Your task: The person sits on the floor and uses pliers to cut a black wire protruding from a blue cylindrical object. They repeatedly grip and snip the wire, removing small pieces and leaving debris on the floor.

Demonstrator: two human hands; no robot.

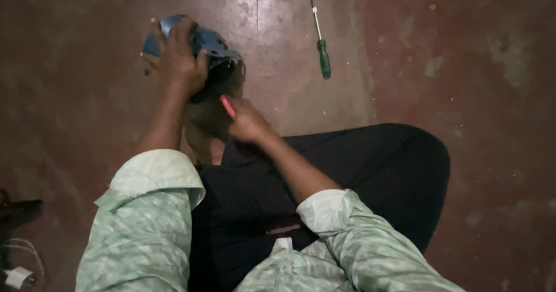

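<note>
The left hand (176, 60) gripped a blue device (202, 43) on the floor (87, 66) while the right hand (246, 121) held a red-handled tool (227, 106) against it, a green screwdriver (320, 40) lying nearby.

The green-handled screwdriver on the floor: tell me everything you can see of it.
The screwdriver lies flat on the dark reddish floor, up and to the right of both hands. It has a slim, pale metal shaft and a short green handle that looks like plastic. The tip points away from the person and the handle lies nearer, the whole tool slightly slanted. Nothing touches it; it lies apart from the blue object that the left hand grips.
</note>
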